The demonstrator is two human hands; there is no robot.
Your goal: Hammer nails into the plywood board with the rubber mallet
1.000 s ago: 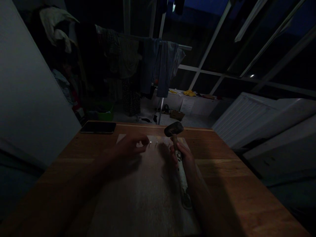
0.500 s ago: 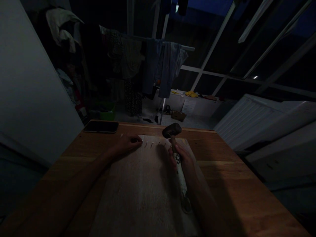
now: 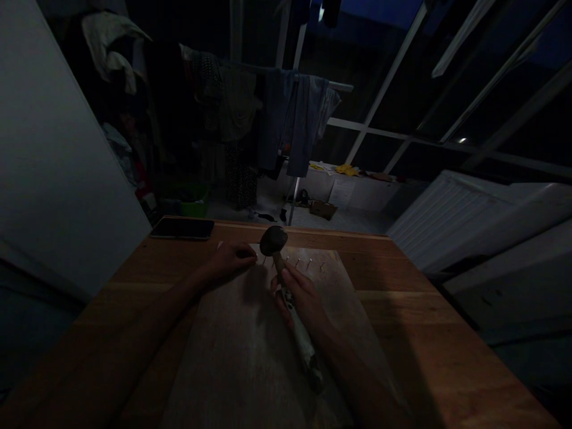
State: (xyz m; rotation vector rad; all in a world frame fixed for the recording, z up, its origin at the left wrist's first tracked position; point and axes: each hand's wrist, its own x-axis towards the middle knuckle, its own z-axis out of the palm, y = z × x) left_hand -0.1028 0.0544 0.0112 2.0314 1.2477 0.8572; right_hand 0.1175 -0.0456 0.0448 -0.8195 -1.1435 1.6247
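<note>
My right hand (image 3: 301,298) is closed round the pale, worn handle of a hammer (image 3: 274,240), whose dark head is raised over the far end of a board (image 3: 250,345). At the board's far left, my left hand (image 3: 235,257) pinches a nail (image 3: 257,257), of which only the shiny top shows at the fingertips. A row of thin upright nails (image 3: 309,263) runs rightward across the board from there. The hammer head and handle hide part of that row. The rightmost nail (image 3: 322,266) leans a little.
The board lies on a wooden table (image 3: 415,333). A dark phone (image 3: 182,228) lies at the table's far left corner. Beyond hang clothes (image 3: 286,119) on a drying rack, with a green basket (image 3: 194,205) below. White panels stand left and right.
My right hand has carried the hammer leftward, close to my left hand, uncovering the nails on the right. My left hand stays at the same spot, still pinching.
</note>
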